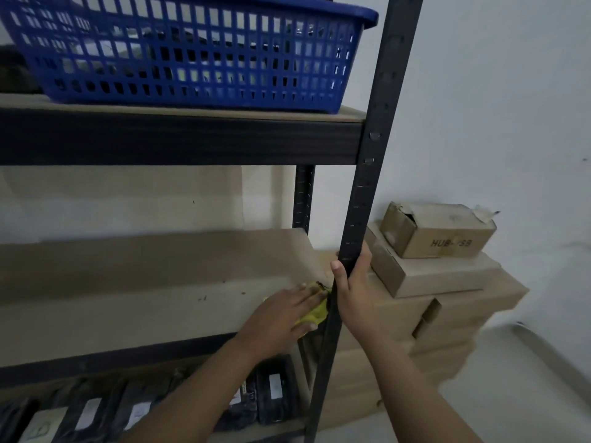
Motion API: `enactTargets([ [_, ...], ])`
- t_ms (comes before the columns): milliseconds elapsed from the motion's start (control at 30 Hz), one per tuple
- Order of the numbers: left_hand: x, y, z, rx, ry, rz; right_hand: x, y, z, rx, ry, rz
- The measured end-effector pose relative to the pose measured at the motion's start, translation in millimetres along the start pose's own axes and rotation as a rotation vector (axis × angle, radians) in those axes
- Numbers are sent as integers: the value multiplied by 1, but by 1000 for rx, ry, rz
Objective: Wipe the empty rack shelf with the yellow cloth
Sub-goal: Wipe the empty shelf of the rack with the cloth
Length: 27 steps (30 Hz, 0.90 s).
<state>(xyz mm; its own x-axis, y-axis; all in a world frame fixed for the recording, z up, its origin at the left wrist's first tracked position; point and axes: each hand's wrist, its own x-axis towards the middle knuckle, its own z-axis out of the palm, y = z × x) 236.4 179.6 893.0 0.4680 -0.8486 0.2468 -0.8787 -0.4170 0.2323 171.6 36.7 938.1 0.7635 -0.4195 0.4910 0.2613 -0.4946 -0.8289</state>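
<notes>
The empty rack shelf [134,289] is a bare beige board in the middle of the dark metal rack. My left hand [281,318] lies flat with straight fingers on the yellow cloth [315,313], pressing it onto the shelf's right front corner. Only the cloth's right edge shows past my fingers. My right hand [355,289] grips the rack's front right upright post [367,187], thumb on the shelf side and fingers wrapped behind it.
A blue plastic basket [192,52] stands on the shelf above. Dark wrapped packages [275,388] fill the shelf below. Stacked cardboard boxes [438,282] stand right of the rack against the white wall, a small box [438,231] on top.
</notes>
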Motion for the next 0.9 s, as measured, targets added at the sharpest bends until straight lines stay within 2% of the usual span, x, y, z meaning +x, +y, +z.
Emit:
enactTargets([
  [167,27,-16,-18,0,-252,35,0,-1,0,-60,0,9],
  [233,37,-20,-26,1,-280,56,1,0,0,-56,-15,16],
  [367,39,-24,-23,-80,-143,-47,1,1,2,-34,-6,13],
  [500,19,-22,-15,-54,5,-171,1,5,4,-23,4,2],
  [600,3,-3,-7,-6,118,-172,2,6,4,-35,15,-8],
  [700,8,14,-2,28,88,-125,1,5,4,-38,13,-10],
  [900,46,-15,-7,5,-25,-68,3,5,0,-34,-24,0],
])
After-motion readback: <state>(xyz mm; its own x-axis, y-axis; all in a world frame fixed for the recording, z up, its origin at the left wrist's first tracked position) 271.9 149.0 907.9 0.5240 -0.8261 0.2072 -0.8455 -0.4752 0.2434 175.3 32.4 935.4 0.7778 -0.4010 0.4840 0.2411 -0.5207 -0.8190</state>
